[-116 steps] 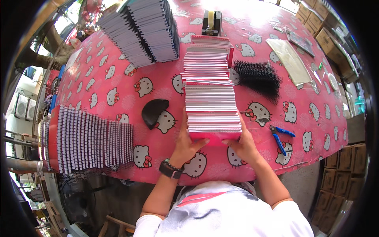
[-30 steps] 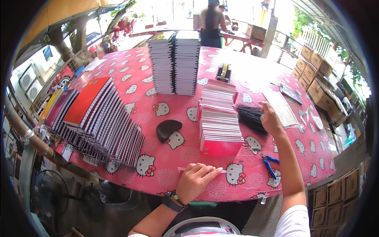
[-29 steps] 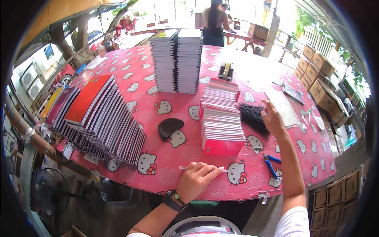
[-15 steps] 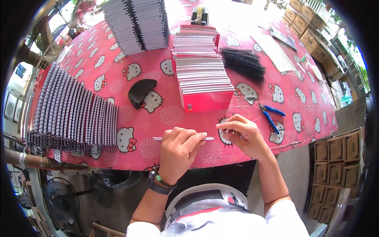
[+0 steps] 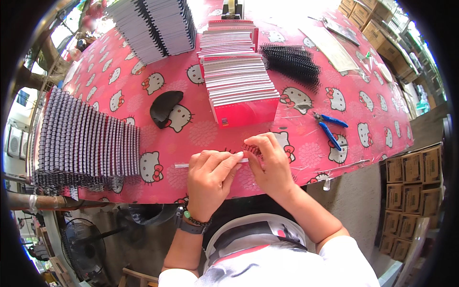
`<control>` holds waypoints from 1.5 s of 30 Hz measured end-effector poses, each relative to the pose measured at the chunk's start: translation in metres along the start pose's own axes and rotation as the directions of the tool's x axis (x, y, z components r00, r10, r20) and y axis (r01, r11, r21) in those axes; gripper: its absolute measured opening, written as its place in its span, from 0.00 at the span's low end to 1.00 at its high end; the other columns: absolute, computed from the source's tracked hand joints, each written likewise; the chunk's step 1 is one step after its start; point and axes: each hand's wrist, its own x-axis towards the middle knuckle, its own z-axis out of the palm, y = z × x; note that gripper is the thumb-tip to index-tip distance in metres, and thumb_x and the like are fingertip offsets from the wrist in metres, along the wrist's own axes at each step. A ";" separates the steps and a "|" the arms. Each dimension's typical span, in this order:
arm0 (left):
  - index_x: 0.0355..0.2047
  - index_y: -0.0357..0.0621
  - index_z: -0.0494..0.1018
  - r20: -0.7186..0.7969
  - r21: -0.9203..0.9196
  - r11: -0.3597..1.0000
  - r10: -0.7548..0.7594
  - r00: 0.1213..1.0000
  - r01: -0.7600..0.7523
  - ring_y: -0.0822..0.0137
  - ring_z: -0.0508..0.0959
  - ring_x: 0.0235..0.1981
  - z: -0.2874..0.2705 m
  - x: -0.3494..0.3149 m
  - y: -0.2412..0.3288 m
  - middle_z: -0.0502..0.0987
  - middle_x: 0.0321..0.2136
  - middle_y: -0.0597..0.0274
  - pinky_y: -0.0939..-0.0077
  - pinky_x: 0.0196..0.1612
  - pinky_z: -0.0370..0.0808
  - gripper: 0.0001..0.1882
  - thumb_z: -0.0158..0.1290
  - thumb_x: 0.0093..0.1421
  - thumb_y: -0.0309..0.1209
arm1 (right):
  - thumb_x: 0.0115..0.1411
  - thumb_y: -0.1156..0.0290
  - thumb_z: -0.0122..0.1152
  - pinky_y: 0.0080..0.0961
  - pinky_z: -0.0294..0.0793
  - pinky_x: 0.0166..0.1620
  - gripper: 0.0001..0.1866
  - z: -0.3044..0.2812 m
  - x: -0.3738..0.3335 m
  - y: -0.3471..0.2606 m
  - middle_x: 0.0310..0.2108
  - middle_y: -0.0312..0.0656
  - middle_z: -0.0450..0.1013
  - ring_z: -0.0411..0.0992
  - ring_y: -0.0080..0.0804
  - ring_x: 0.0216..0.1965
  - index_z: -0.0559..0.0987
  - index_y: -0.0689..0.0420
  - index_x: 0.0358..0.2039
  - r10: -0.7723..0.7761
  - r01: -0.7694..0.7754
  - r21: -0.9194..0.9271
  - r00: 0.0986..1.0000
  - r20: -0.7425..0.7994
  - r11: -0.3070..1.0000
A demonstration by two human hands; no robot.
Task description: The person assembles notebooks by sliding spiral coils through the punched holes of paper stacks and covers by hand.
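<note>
Near the table's front edge, my left hand point(image 5: 209, 181) is closed on a thin booklet point(image 5: 181, 165), seen edge-on as a narrow white strip. My right hand point(image 5: 274, 168) pinches a small spiral binding coil point(image 5: 252, 150) at the booklet's right end. Fingertips of both hands almost meet there, and whether the coil has entered the booklet's holes cannot be made out. Beyond my hands stands a long row of pink-covered booklets point(image 5: 244, 88). A pile of black binding coils point(image 5: 291, 66) lies right of that row. Blue-handled cutters point(image 5: 330, 130) rest to the right of my right hand.
Coil-bound notebooks point(image 5: 86, 138) are stacked at the left, with taller bound stacks point(image 5: 160, 33) at the back. A black curved object point(image 5: 165, 109) lies between. A tape dispenser point(image 5: 233, 10) stands at the far edge. Cartons point(image 5: 413, 191) are piled beyond the table's right side.
My right hand has moved left with the coil, from apart to right up against the booklet's end. My left hand keeps its hold, shifted slightly left. The view has tilted a little.
</note>
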 end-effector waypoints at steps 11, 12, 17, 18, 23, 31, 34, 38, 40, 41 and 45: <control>0.30 0.47 0.78 0.009 -0.091 0.996 -0.004 1.000 0.005 0.65 0.76 0.30 0.000 0.000 0.001 0.79 0.28 0.67 0.72 0.36 0.68 0.09 0.62 0.47 0.26 | 0.44 0.84 0.63 0.31 0.71 0.39 0.13 -0.041 0.017 0.008 0.32 0.39 0.70 0.71 0.38 0.36 0.77 0.56 0.32 -0.128 0.078 0.158 0.932 0.338 0.984; 0.30 0.47 0.78 0.010 -0.089 0.996 -0.001 1.000 0.002 0.65 0.76 0.30 -0.001 0.000 0.000 0.79 0.28 0.67 0.72 0.36 0.68 0.09 0.62 0.47 0.26 | 0.43 0.84 0.63 0.31 0.71 0.39 0.14 -0.042 0.019 0.007 0.32 0.39 0.70 0.70 0.38 0.36 0.77 0.56 0.32 -0.153 0.106 0.147 0.922 0.356 0.983; 0.31 0.47 0.77 -0.011 -0.099 0.995 0.002 1.000 -0.003 0.65 0.76 0.30 0.000 -0.002 0.000 0.79 0.28 0.67 0.71 0.37 0.68 0.09 0.61 0.47 0.25 | 0.44 0.82 0.63 0.32 0.71 0.37 0.18 -0.052 0.024 0.010 0.32 0.41 0.70 0.71 0.40 0.36 0.76 0.56 0.38 -0.204 0.144 0.156 0.847 0.492 0.977; 0.31 0.47 0.77 -0.014 -0.100 0.995 0.000 1.000 -0.001 0.65 0.76 0.31 0.000 -0.002 0.000 0.79 0.28 0.67 0.71 0.38 0.68 0.09 0.61 0.47 0.25 | 0.46 0.82 0.62 0.32 0.71 0.37 0.19 -0.054 0.023 0.011 0.32 0.42 0.70 0.71 0.41 0.35 0.76 0.55 0.41 -0.171 0.124 0.122 0.827 0.536 0.985; 0.34 0.50 0.75 0.015 -0.022 0.998 -0.052 0.999 0.052 0.69 0.74 0.35 0.005 -0.006 0.008 0.75 0.34 0.69 0.67 0.41 0.64 0.11 0.58 0.48 0.29 | 0.51 0.79 0.60 0.34 0.73 0.34 0.24 -0.055 0.030 -0.014 0.29 0.44 0.73 0.73 0.45 0.31 0.71 0.54 0.51 -0.020 0.061 -0.054 0.829 0.559 0.997; 0.32 0.55 0.72 0.044 0.039 0.999 0.005 0.999 -0.007 0.68 0.70 0.35 0.007 -0.016 0.006 0.69 0.32 0.71 0.66 0.42 0.61 0.09 0.55 0.52 0.40 | 0.53 0.78 0.58 0.33 0.73 0.37 0.13 -0.010 0.120 -0.057 0.31 0.48 0.75 0.74 0.44 0.33 0.76 0.60 0.41 -0.308 0.338 0.063 0.745 0.591 0.939; 0.39 0.55 0.70 0.031 0.130 0.990 0.057 0.998 -0.060 0.69 0.71 0.37 0.011 -0.011 0.009 0.70 0.34 0.69 0.66 0.42 0.62 0.13 0.54 0.53 0.38 | 0.52 0.78 0.56 0.38 0.72 0.44 0.15 0.069 0.169 -0.049 0.39 0.49 0.74 0.72 0.47 0.44 0.75 0.59 0.42 -0.443 0.602 -0.019 0.608 0.659 0.798; 0.40 0.55 0.70 0.023 0.137 0.972 0.188 0.982 -0.189 0.68 0.71 0.38 0.021 -0.012 -0.001 0.70 0.34 0.68 0.66 0.43 0.63 0.12 0.49 0.55 0.34 | 0.51 0.77 0.57 0.36 0.70 0.50 0.15 0.174 0.207 0.005 0.45 0.46 0.71 0.67 0.47 0.52 0.74 0.57 0.41 -0.389 0.749 -0.153 0.493 0.778 0.644; 0.41 0.55 0.70 0.055 0.153 0.975 0.156 0.986 -0.163 0.68 0.71 0.38 0.021 -0.016 -0.002 0.69 0.34 0.67 0.66 0.43 0.64 0.12 0.47 0.55 0.33 | 0.51 0.76 0.58 0.36 0.69 0.51 0.16 0.182 0.211 -0.016 0.45 0.47 0.70 0.67 0.47 0.52 0.73 0.56 0.42 -0.214 0.706 -0.184 0.435 0.874 0.684; 0.40 0.54 0.70 0.011 0.090 0.985 0.147 0.989 -0.147 0.67 0.71 0.38 0.022 -0.017 -0.003 0.69 0.34 0.67 0.65 0.44 0.64 0.11 0.46 0.55 0.33 | 0.51 0.75 0.59 0.37 0.69 0.51 0.17 0.181 0.214 -0.026 0.45 0.47 0.70 0.67 0.47 0.51 0.73 0.55 0.43 -0.115 0.681 -0.217 0.406 0.907 0.699; 0.36 0.52 0.69 -0.104 0.081 0.985 0.158 0.982 -0.150 0.69 0.71 0.36 0.021 -0.015 0.001 0.69 0.33 0.68 0.65 0.44 0.64 0.09 0.50 0.55 0.35 | 0.51 0.77 0.60 0.39 0.70 0.49 0.20 0.146 0.207 -0.038 0.45 0.46 0.70 0.69 0.47 0.48 0.72 0.54 0.47 -0.366 0.551 -0.020 0.580 0.728 0.834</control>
